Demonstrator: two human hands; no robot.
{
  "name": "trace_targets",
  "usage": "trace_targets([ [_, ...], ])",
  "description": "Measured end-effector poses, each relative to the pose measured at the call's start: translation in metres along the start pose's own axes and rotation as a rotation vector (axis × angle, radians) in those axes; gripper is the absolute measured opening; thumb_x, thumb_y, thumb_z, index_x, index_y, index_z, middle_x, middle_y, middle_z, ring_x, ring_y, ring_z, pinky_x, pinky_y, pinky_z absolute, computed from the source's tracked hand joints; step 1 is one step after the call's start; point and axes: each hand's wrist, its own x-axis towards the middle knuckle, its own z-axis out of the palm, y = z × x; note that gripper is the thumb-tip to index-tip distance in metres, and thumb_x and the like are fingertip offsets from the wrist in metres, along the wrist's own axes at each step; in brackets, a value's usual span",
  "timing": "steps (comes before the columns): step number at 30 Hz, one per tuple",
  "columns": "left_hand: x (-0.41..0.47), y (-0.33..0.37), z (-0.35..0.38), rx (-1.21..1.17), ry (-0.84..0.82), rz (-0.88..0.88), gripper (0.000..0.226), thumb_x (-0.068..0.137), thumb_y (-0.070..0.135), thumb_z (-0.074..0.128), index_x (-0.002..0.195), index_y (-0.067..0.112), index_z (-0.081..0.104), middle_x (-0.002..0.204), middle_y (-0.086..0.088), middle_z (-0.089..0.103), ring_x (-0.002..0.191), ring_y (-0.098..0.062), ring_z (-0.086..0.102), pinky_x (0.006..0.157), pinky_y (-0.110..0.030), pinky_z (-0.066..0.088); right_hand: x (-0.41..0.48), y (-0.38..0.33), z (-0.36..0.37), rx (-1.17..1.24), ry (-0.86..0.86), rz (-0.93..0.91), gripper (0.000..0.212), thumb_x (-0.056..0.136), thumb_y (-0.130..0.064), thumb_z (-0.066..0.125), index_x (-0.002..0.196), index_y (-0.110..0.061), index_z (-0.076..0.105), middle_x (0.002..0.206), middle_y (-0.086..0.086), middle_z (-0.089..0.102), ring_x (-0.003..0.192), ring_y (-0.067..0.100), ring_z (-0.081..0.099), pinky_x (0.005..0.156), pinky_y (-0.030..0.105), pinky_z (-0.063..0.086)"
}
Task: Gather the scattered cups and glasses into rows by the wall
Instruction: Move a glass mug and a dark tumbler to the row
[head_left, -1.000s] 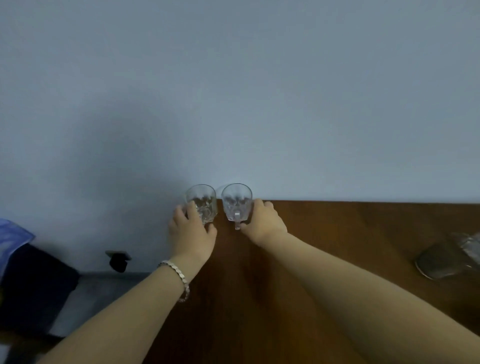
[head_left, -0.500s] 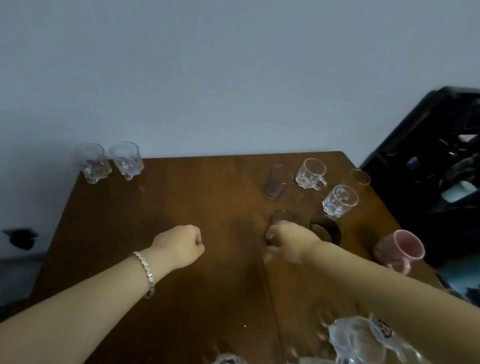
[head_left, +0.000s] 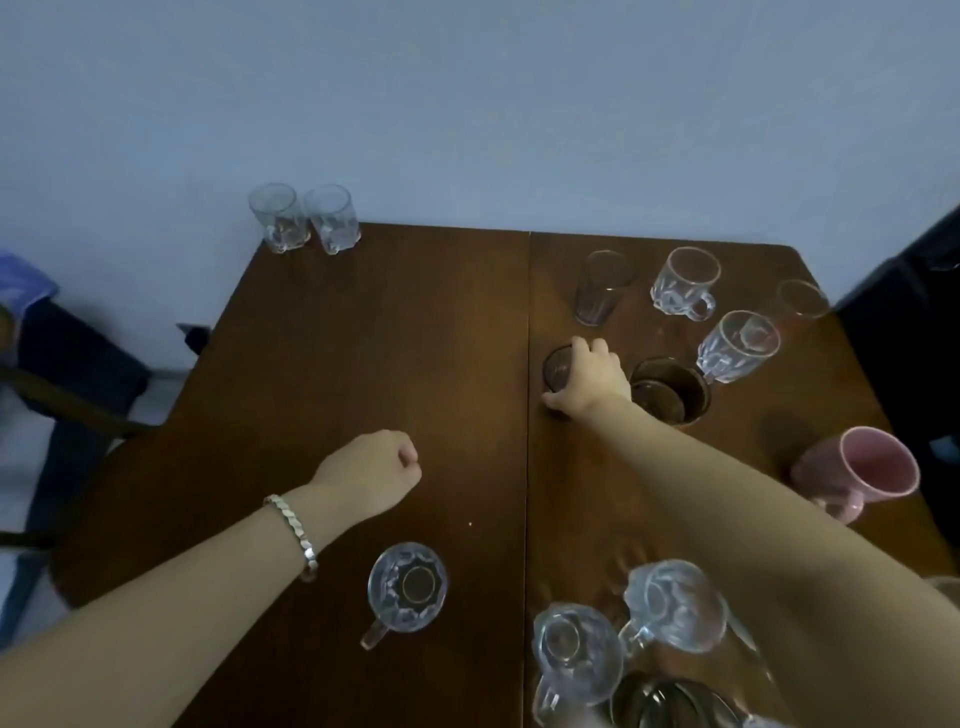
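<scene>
Two clear glass mugs (head_left: 304, 218) stand side by side at the table's back left corner against the wall. My right hand (head_left: 589, 376) is wrapped around a small dark glass (head_left: 556, 369) right of the table's middle seam. My left hand (head_left: 371, 475) hovers as an empty fist over the table's middle. A tall smoky glass (head_left: 600, 288), two clear mugs (head_left: 683, 283) (head_left: 737, 345), a dark cup (head_left: 670, 389) and a faint glass (head_left: 800, 299) stand at the right. A pink mug (head_left: 857, 473) sits near the right edge.
The brown wooden table (head_left: 363, 332) abuts a pale blue wall. A clear mug (head_left: 408, 587) stands near the front, with more clear mugs (head_left: 670, 605) and a dark glass (head_left: 665, 701) at the front right. A dark chair (head_left: 62, 364) is left, a black crate (head_left: 919, 312) right.
Both hands let go of the two mugs by the wall and drew back. My right hand has closed around the small dark glass; my left hand stays a fist.
</scene>
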Motion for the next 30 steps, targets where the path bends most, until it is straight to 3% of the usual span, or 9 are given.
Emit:
trace_targets([
  [3, -0.022, -0.012, 0.015, -0.059, -0.013, 0.009, 0.035, 0.093, 0.034, 0.053, 0.126, 0.023, 0.054, 0.122, 0.002, 0.060, 0.106, -0.013, 0.058, 0.090, -0.029, 0.049, -0.034, 0.000, 0.001, 0.048, -0.055, -0.110, 0.087, 0.076, -0.036, 0.076, 0.146, -0.016, 0.029, 0.143, 0.013, 0.038, 0.130, 0.035, 0.039, 0.101, 0.043, 0.045],
  [6, -0.042, -0.023, 0.036, -0.125, -0.193, 0.103, 0.073, 0.079, 0.046, 0.068, 0.142, 0.031, 0.033, 0.147, 0.003, 0.036, 0.130, -0.015, 0.042, 0.103, -0.034, 0.041, -0.080, 0.002, -0.003, 0.179, -0.127, -0.172, 0.092, 0.072, -0.038, 0.079, 0.147, -0.021, 0.029, 0.143, 0.007, 0.039, 0.130, 0.029, 0.043, 0.104, 0.039, 0.045],
  [8, -0.050, -0.027, 0.049, -0.052, -0.284, 0.148, 0.095, 0.071, 0.046, 0.076, 0.147, 0.036, 0.019, 0.155, 0.005, 0.018, 0.139, -0.018, 0.029, 0.109, -0.038, 0.036, -0.107, 0.005, -0.005, 0.249, -0.149, -0.183, 0.091, 0.071, -0.037, 0.081, 0.146, -0.023, 0.031, 0.140, 0.003, 0.041, 0.128, 0.024, 0.045, 0.101, 0.033, 0.044],
  [10, -0.051, -0.031, 0.061, 0.113, -0.275, 0.189, 0.104, 0.069, 0.039, 0.079, 0.148, 0.037, 0.011, 0.159, 0.004, 0.007, 0.143, -0.022, 0.021, 0.113, -0.042, 0.034, -0.128, 0.006, -0.004, 0.302, -0.154, -0.164, 0.090, 0.070, -0.036, 0.081, 0.145, -0.023, 0.033, 0.138, 0.001, 0.043, 0.126, 0.021, 0.046, 0.098, 0.029, 0.043],
  [12, -0.050, -0.036, 0.071, 0.232, -0.233, 0.212, 0.104, 0.070, 0.032, 0.079, 0.149, 0.035, 0.011, 0.158, 0.002, 0.011, 0.140, -0.023, 0.027, 0.110, -0.041, 0.037, -0.140, 0.007, 0.000, 0.321, -0.151, -0.132, 0.089, 0.070, -0.035, 0.082, 0.145, -0.023, 0.034, 0.137, 0.001, 0.044, 0.124, 0.020, 0.047, 0.097, 0.028, 0.044],
  [14, -0.047, -0.041, 0.077, 0.247, -0.178, 0.234, 0.099, 0.070, 0.029, 0.079, 0.148, 0.032, 0.016, 0.151, 0.001, 0.027, 0.131, -0.021, 0.040, 0.102, -0.036, 0.046, -0.148, 0.005, 0.005, 0.313, -0.127, -0.105, 0.089, 0.070, -0.036, 0.082, 0.145, -0.023, 0.034, 0.137, 0.001, 0.044, 0.125, 0.021, 0.047, 0.098, 0.029, 0.044],
  [19, -0.046, -0.057, 0.074, 0.039, -0.016, 0.234, 0.087, 0.064, 0.036, 0.081, 0.136, 0.028, 0.033, 0.131, 0.006, 0.049, 0.114, -0.014, 0.055, 0.092, -0.031, 0.052, -0.154, -0.003, 0.010, 0.289, -0.092, -0.048, 0.095, 0.069, -0.037, 0.082, 0.146, -0.022, 0.029, 0.144, 0.001, 0.041, 0.128, 0.022, 0.046, 0.101, 0.034, 0.047],
  [24, -0.026, -0.071, 0.021, -0.177, 0.115, 0.223, 0.081, 0.062, 0.042, 0.083, 0.127, 0.032, 0.037, 0.119, 0.013, 0.052, 0.105, -0.009, 0.056, 0.086, -0.029, 0.051, -0.137, -0.029, 0.011, 0.236, -0.099, -0.021, 0.092, 0.069, -0.039, 0.082, 0.144, -0.020, 0.033, 0.143, 0.001, 0.040, 0.128, 0.021, 0.045, 0.100, 0.033, 0.046],
  [30, 0.049, -0.071, -0.086, -0.041, 0.308, 0.312, 0.079, 0.060, 0.048, 0.082, 0.125, 0.032, 0.042, 0.120, 0.009, 0.051, 0.106, -0.014, 0.058, 0.083, -0.033, 0.053, -0.069, -0.088, -0.005, 0.111, -0.093, -0.050, 0.094, 0.069, -0.044, 0.080, 0.145, -0.021, 0.031, 0.140, 0.002, 0.042, 0.124, 0.024, 0.050, 0.097, 0.034, 0.050],
])
